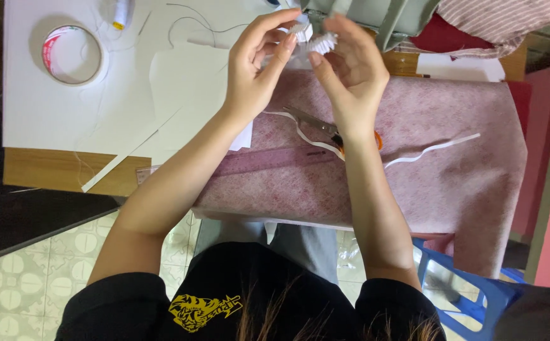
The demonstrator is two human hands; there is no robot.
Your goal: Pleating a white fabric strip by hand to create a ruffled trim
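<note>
My left hand (pixel 256 66) and my right hand (pixel 347 69) are raised together over the table, both pinching a small pleated white paper piece (pixel 318 40) between fingertips. Under my right wrist lie scissors (pixel 325 126) with orange handles on a pink patterned sheet (pixel 426 170). A translucent purple ruler (pixel 269 160) lies across that sheet, below my left forearm. Thin white paper strips (pixel 430 150) curl on the pink sheet.
A roll of tape (pixel 71 55) sits on a large white paper sheet (pixel 41 101) at the left. A spool of thread (pixel 121 14) and loose thread lie at the top. A blue plastic stool (pixel 477 297) stands at lower right; folded fabric (pixel 496 19) lies at the upper right.
</note>
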